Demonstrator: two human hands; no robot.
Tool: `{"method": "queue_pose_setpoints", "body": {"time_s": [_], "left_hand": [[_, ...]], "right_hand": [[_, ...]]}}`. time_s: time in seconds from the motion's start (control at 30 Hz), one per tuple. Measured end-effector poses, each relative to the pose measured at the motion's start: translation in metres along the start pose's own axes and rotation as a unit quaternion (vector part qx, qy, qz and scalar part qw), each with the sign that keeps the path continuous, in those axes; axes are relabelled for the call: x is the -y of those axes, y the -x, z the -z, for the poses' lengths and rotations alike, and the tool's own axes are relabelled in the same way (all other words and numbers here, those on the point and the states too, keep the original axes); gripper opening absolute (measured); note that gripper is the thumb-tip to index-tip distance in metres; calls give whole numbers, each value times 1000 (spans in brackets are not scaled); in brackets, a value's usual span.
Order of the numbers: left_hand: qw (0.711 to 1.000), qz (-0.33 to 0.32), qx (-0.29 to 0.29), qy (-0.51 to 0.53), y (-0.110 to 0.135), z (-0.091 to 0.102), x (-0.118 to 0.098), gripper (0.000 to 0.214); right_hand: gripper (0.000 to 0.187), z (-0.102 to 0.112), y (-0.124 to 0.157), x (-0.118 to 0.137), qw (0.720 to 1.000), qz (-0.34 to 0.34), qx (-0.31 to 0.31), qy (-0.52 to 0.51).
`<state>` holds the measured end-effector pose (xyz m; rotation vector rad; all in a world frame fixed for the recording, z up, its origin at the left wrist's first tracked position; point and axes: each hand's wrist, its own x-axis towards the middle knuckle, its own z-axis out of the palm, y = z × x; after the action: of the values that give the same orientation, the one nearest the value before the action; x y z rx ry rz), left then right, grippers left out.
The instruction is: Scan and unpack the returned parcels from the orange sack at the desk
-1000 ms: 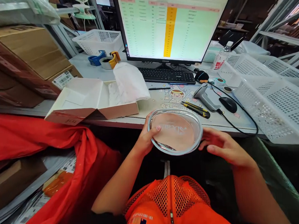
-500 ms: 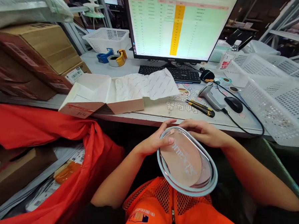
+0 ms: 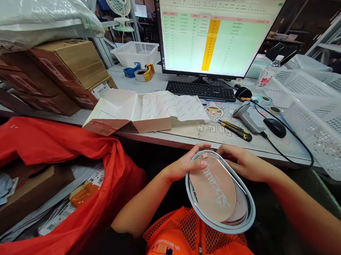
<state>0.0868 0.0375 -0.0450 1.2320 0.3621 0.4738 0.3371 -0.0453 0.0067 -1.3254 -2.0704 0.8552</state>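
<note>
Both hands grip the upper rim of a transparent oval plastic case (image 3: 246, 201), which is tilted toward me above my lap. My left hand (image 3: 186, 166) curls over the rim on the left, and my right hand (image 3: 243, 163) holds it on the right. Inside lies a pink oval insole (image 3: 212, 189) with pale lettering, and a second pink layer (image 3: 240, 208) shows beneath its lower edge. Beyond my hands, an open white box (image 3: 112, 115) on the desk holds crumpled printed tissue paper (image 3: 172, 107).
The white desk edge (image 3: 188, 138) runs just beyond my hands. On it are a keyboard (image 3: 200, 91), monitor (image 3: 215, 33), barcode scanner (image 3: 246, 118), utility knife (image 3: 235, 130), mouse (image 3: 275, 127) and white plastic baskets (image 3: 315, 112). A red bag (image 3: 76, 178) hangs at left.
The case has tipped up toward me and turned from flat to upright-oval, with both hands shifted to its upper rim. The tissue paper now lies flatter across the box.
</note>
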Motion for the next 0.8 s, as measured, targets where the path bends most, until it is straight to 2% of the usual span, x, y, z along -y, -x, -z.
{"method": "queue_pose_setpoints", "body": {"time_s": [0.2,0.3,0.37,0.43,0.57,0.67,0.8], "left_hand": [[998,22,50,-34,2,3,-7,73],[998,27,41,-32,5,8,-10,60],[1000,11,-10,9,6,11,-11,57],[993,-25,-93,74,6,13,-11,58],[951,-114,-251,143,-6,11,-15,57],[911,-188,-332,155,-28,5,-18,55],[848,-267,-422,179,-66,-10,-13,44]], "right_hand": [[27,-1,12,1,987,8,55,152],[25,0,24,3,967,53,42,245],[23,2,34,5,953,97,12,286],[21,5,44,8,939,128,-22,318],[21,2,52,11,898,144,-123,396],[21,-15,41,10,863,127,-221,436],[22,-60,2,-5,849,79,-330,405]]}}
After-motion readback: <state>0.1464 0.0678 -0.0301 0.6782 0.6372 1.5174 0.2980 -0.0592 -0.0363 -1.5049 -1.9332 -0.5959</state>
